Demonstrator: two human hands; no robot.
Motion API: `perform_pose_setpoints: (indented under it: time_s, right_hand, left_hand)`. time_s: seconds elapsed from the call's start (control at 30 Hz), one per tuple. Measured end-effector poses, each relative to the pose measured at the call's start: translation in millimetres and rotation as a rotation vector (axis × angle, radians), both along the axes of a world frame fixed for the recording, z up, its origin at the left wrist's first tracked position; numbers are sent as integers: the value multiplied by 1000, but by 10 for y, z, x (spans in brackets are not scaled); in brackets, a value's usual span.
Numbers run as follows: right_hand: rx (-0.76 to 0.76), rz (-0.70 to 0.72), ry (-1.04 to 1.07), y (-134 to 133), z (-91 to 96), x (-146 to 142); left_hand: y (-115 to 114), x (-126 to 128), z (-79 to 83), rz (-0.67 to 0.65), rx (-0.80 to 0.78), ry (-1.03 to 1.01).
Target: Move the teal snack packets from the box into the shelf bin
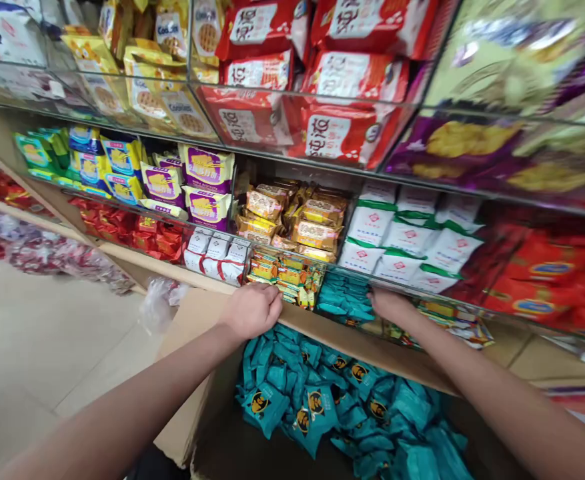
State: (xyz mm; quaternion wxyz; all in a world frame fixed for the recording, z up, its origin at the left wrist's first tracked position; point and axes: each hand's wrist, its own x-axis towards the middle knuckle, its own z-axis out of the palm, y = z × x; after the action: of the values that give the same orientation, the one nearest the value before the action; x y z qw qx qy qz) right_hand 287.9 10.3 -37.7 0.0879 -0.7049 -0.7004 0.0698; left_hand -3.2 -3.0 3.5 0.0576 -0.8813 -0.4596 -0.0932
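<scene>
An open cardboard box [197, 427] in front of me holds several small teal snack packets [317, 407]. My left hand [252, 310] rests closed on the box's far flap, fingers curled over its edge. My right hand [389, 303] reaches into the lowest shelf compartment among a pile of the same teal packets [345, 297]; its fingers are hidden behind the clear shelf front. I cannot see what it holds.
Clear-fronted shelf bins [322, 167] hold red bags, yellow cookie packs, purple packs, white-and-green packets [407, 243] and orange bars [292, 220]. A crumpled clear plastic bag [159, 300] lies left of the box. Pale tiled floor [37, 347] is at left.
</scene>
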Motion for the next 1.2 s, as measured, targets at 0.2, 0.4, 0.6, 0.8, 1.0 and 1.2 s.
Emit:
perform_pose_setpoints:
  time_s: [0.2,0.4,0.6,0.8,1.0,1.2]
  right_hand:
    - [146,159,103,-1225,505,-228]
    - [89,290,258,-2130,-161,-1032]
    - [-15,-85,266,-1978,-922,-1319]
    - [-38,-156,310,-1888,-861,-1344]
    - [18,-122,437,-1899,-831,-1349]
    - [55,-117,689,-1962,-624,-1108]
  left_hand:
    - [-9,27,-48,52,18,-46]
    - [-63,11,-25,39,47,-46]
    - [-165,-23,-5,9,77,-47]
    - [-191,-3,44,-18,39,-210]
    - [-810,-44,-115,-279,-55,-556]
    - [-1307,110,-539,-27,-520,-778]
